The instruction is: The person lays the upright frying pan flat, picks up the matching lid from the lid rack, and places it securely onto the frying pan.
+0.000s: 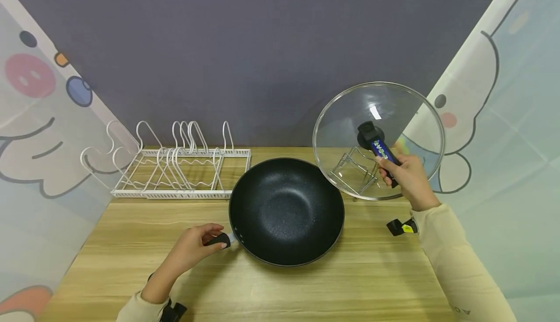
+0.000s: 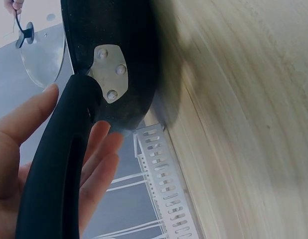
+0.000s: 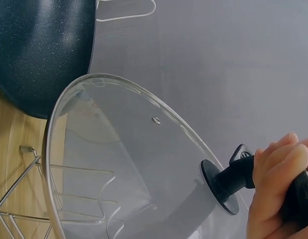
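A black wok (image 1: 286, 212) sits on the wooden table, its black handle (image 2: 59, 154) pointing toward my left hand (image 1: 192, 249). In the left wrist view, that hand's thumb (image 2: 32, 112) lies on one side of the handle and its loosely extended fingers (image 2: 101, 169) on the other, not closed tightly round it. My right hand (image 1: 409, 176) grips the long black handle (image 1: 381, 151) of a clear glass lid (image 1: 341, 113) with a metal rim. The lid is held up and tilted above the table, right of the wok. Part of its handle is hidden by the fingers in the right wrist view.
Left of the wok, a white wire rack (image 1: 175, 193) with upright loops stands on the table (image 1: 280, 293). Behind the lid is a small metal wire stand (image 1: 350, 169), seen through the glass. A grey wall (image 1: 271, 59) closes the back; printed panels flank both sides.
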### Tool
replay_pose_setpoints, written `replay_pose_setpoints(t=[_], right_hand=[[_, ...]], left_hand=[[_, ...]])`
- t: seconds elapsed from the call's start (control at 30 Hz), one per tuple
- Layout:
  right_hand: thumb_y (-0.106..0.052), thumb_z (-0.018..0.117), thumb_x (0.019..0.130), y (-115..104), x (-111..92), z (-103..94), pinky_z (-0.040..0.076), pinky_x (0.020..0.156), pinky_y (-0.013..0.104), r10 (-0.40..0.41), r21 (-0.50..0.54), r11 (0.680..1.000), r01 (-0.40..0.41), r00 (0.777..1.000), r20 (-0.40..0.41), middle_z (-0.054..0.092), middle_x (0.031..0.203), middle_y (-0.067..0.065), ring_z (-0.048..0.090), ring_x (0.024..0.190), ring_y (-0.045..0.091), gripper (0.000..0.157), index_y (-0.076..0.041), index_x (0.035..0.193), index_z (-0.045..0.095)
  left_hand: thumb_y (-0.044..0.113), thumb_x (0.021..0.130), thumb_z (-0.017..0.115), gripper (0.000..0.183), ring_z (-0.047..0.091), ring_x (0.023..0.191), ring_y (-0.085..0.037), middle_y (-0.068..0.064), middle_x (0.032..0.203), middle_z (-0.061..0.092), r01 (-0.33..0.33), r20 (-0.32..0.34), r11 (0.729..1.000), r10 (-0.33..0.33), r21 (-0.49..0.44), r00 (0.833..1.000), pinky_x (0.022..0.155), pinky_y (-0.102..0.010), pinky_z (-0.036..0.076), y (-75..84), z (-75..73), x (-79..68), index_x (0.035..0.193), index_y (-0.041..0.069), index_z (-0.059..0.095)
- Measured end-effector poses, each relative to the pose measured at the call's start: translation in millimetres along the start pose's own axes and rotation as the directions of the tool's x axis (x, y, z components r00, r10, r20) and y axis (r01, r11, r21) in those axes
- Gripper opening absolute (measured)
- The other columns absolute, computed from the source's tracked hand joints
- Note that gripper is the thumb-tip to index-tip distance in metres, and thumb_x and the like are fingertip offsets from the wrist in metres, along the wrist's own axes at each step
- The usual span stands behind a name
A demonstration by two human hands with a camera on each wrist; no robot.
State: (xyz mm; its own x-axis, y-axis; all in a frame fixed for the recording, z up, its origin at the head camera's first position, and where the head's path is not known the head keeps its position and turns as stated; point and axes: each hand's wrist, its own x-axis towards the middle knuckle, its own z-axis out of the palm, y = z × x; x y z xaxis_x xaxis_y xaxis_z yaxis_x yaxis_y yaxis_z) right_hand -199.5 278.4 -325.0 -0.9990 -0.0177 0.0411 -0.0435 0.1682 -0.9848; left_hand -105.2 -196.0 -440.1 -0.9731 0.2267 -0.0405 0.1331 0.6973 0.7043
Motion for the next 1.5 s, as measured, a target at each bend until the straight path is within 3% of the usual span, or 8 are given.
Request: replay_pose_setpoints(t=[0.1,0.3,0.6,0.9,1.17,1.5], right_hand=[[-0.017,0.063,0.091,-0.7,-0.5,1.5,0.042,0.038,0.021,-0.007,-0.001,1.000,0.007,1.000,0.004,0.056,0.057,0.004,0.046,0.041,0.008,0.028,0.011,0.090,0.057],[-0.019,0.062,0.092,-1.3,-2.4,3.5,0.042,0.039,0.022,0.017,0.006,1.000,-0.017,1.000,0.009,0.056,0.059,0.003,0.046,0.043,0.008,0.035,0.014,0.096,0.053],[-0.019,0.062,0.092,-0.2,-5.3,7.2,0.042,0.040,0.020,0.049,-0.013,0.999,-0.049,0.999,0.007,0.057,0.061,0.003,0.048,0.047,0.008,0.030,0.010,0.093,0.056],[-0.021,0.063,0.092,3.2,-9.1,8.8,0.042,0.040,0.020,0.047,0.006,0.999,-0.047,0.999,0.016,0.056,0.060,0.003,0.047,0.045,0.008,0.023,0.001,0.086,0.063],[-0.020,0.063,0.092,5.9,-11.6,10.2,0.042,0.040,0.020,0.045,0.020,0.999,-0.045,0.999,0.025,0.056,0.060,0.003,0.047,0.045,0.008,0.025,0.005,0.088,0.060],[-0.016,0.062,0.092,9.4,-13.2,15.6,0.043,0.041,0.018,0.072,0.066,0.995,-0.074,0.997,0.033,0.057,0.061,0.002,0.048,0.047,0.007,0.017,-0.002,0.083,0.064]], left_hand=[[0.023,0.078,0.077,0.045,0.065,0.085,-0.019,-0.006,0.101,0.068,-0.019,0.018,1.000,0.019,-0.008,1.000,0.070,-0.025,0.052,-1.4,-0.8,-0.3,0.114,0.000,0.064],[0.015,0.075,0.079,0.044,0.065,0.084,-0.020,-0.008,0.100,0.068,-0.058,0.049,0.998,0.060,-0.032,0.997,0.069,-0.024,0.052,-3.4,-0.7,1.3,0.113,-0.001,0.063],[0.013,0.074,0.079,0.043,0.063,0.081,-0.018,-0.009,0.102,0.068,-0.053,0.079,0.998,0.055,-0.034,0.995,0.065,-0.023,0.049,-4.7,-1.5,0.6,0.113,0.001,0.064],[0.013,0.074,0.079,0.044,0.063,0.080,-0.017,-0.010,0.102,0.068,-0.051,0.069,0.998,0.054,-0.044,0.996,0.064,-0.023,0.050,-5.5,-0.9,0.2,0.113,0.000,0.063],[0.014,0.074,0.079,0.044,0.063,0.081,-0.018,-0.010,0.103,0.068,-0.037,0.066,0.998,0.041,-0.055,0.997,0.065,-0.022,0.050,-5.8,1.2,-0.7,0.113,-0.001,0.064],[0.013,0.075,0.079,0.044,0.064,0.081,-0.019,-0.010,0.102,0.068,-0.050,0.059,0.997,0.053,-0.054,0.997,0.066,-0.023,0.050,-6.3,1.8,-0.8,0.113,-0.001,0.064]])
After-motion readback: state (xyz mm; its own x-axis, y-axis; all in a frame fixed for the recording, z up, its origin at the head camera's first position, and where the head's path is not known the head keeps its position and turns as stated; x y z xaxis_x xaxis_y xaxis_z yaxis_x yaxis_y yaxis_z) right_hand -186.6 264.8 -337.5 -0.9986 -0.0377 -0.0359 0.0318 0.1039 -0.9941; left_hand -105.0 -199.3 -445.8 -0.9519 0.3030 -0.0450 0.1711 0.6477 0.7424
